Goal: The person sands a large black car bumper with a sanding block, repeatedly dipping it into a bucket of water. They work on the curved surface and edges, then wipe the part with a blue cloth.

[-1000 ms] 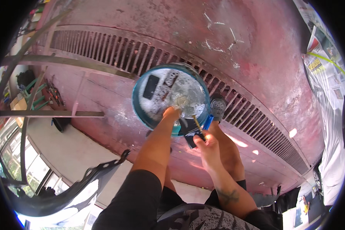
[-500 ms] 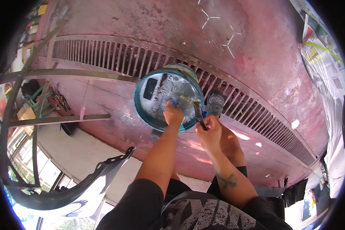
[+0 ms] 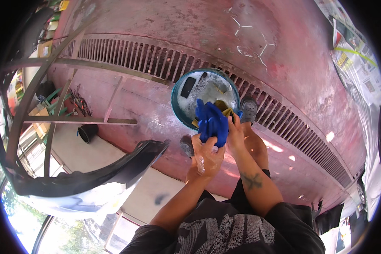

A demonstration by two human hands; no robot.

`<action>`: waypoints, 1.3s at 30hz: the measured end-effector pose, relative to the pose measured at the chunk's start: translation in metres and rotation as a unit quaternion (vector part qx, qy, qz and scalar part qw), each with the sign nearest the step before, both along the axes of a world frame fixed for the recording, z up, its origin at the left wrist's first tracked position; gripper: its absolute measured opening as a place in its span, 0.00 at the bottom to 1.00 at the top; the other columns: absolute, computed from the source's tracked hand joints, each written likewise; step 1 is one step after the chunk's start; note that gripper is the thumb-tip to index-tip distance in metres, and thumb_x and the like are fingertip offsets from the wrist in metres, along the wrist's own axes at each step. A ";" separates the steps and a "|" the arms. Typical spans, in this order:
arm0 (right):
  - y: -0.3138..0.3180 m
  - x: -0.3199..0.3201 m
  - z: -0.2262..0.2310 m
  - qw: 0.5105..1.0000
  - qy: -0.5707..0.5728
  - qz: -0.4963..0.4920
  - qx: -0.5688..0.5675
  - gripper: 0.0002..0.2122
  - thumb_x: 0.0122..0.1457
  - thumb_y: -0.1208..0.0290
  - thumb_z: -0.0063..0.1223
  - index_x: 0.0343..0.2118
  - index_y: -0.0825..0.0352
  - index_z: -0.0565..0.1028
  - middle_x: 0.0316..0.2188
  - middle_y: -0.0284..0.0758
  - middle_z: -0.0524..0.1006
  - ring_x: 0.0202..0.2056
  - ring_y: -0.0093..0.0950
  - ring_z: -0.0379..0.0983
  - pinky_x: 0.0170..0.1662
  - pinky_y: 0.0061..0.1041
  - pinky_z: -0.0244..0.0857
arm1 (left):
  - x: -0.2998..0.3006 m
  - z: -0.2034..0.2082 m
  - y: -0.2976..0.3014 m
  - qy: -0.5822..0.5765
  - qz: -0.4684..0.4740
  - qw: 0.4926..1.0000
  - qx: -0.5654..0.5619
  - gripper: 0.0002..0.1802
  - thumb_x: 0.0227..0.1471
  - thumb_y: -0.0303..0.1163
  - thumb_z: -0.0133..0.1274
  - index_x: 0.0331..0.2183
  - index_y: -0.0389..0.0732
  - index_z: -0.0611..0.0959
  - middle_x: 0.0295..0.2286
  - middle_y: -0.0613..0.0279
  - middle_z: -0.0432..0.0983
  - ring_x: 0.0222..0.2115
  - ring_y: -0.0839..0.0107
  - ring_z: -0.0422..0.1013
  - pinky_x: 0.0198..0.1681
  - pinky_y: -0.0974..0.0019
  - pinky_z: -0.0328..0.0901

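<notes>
A crumpled blue cloth (image 3: 212,120) is in my left hand (image 3: 208,157), whose fingers curl round its lower end; white suds run down that hand. My right hand (image 3: 236,134), beside the cloth, pinches a folded sheet with yellowish and dark faces (image 3: 225,111). Both hands are at the near edge of a round teal bucket (image 3: 178,111) of foamy water. A dark rectangular block (image 3: 188,87) and a narrower dark strip (image 3: 203,77) lie in the suds. The cloth hides part of the sheet and the bucket's near rim.
The bucket stands beside a long floor grate (image 3: 156,61), between my shoes. A metal frame (image 3: 84,120) and a glossy curved panel (image 3: 93,186) are to the left. A small black pot (image 3: 88,133) stands behind the frame. Plastic sheeting (image 3: 355,84) hangs at the right.
My left hand has come up out of the bucket with the blue cloth, toward me. My right hand has stayed beside the rim with its sheet. The view has shifted, so the bucket appears farther right.
</notes>
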State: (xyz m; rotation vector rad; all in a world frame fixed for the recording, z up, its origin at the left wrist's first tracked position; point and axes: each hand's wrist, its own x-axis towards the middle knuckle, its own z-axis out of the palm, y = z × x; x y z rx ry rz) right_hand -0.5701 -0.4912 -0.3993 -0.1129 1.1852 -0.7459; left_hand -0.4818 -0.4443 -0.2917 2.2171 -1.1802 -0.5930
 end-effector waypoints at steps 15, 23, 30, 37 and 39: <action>0.003 0.012 0.034 0.965 -0.225 -0.029 0.133 0.17 0.71 0.56 0.57 0.51 0.66 0.77 0.42 0.35 0.83 0.43 0.28 0.82 0.46 0.28 0.78 | 0.045 0.052 0.024 -0.034 -0.097 0.992 -0.073 0.14 0.36 0.19 0.64 0.28 0.36 0.76 0.44 0.37 0.68 0.44 0.40 0.69 0.46 0.46 0.68; 0.006 0.012 -0.053 0.990 0.133 0.036 0.037 0.08 0.61 0.86 0.56 0.41 0.67 0.76 0.28 0.36 0.80 0.24 0.26 0.78 0.25 0.29 0.73 | 0.051 0.074 0.035 0.027 -0.067 0.994 -0.082 0.16 0.38 0.17 0.67 0.29 0.38 0.75 0.44 0.38 0.65 0.43 0.40 0.67 0.47 0.45 0.66; -0.010 0.018 -0.035 0.985 0.120 0.055 0.111 0.05 0.66 0.72 0.59 0.42 0.65 0.77 0.25 0.31 0.78 0.22 0.24 0.76 0.22 0.27 0.70 | 0.062 0.105 0.039 0.027 -0.072 0.993 -0.095 0.15 0.39 0.17 0.66 0.28 0.38 0.75 0.43 0.40 0.65 0.42 0.43 0.69 0.42 0.49 0.68; -0.018 0.007 0.016 0.979 -0.102 0.073 0.162 0.13 0.71 0.56 0.57 0.39 0.62 0.77 0.25 0.29 0.77 0.24 0.25 0.77 0.21 0.28 0.68 | 0.062 0.105 0.040 0.032 -0.069 0.992 -0.103 0.15 0.38 0.17 0.64 0.28 0.37 0.74 0.40 0.42 0.66 0.39 0.46 0.70 0.43 0.49 0.67; -0.015 0.011 0.002 0.994 -0.048 0.057 0.076 0.14 0.72 0.56 0.57 0.37 0.63 0.77 0.24 0.30 0.77 0.23 0.25 0.77 0.21 0.28 0.68 | 0.063 0.110 0.042 0.030 -0.064 0.993 -0.094 0.15 0.38 0.17 0.63 0.28 0.38 0.74 0.40 0.43 0.66 0.39 0.46 0.70 0.43 0.49 0.67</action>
